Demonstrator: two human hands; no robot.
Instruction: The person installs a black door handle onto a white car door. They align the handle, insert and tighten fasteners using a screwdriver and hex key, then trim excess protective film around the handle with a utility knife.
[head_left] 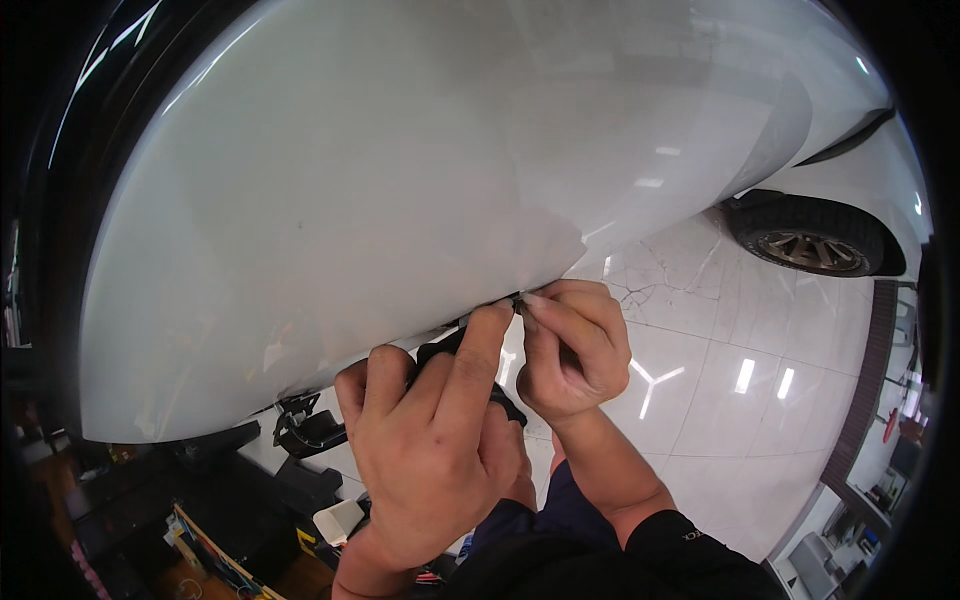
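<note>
A large glossy white car body panel (380,190) fills the upper view, its lower edge running over both hands. My left hand (435,450) lies at that edge, its fingers curled over a black part (440,345) that is mostly hidden beneath them. Its index fingertip presses close to the panel edge. Just to the right, my right hand (575,355) pinches thumb and forefinger together at the edge, on a small dark piece (518,298) too covered to name. The two hands' fingertips nearly meet there.
Left of my hands, a black bracket-like part (305,425) hangs under the panel. Below it, a dark cart or bench (220,500) carries assorted items, near a white block-shaped object (338,522). A car wheel (810,240) stands at the right on pale floor tiles (720,370).
</note>
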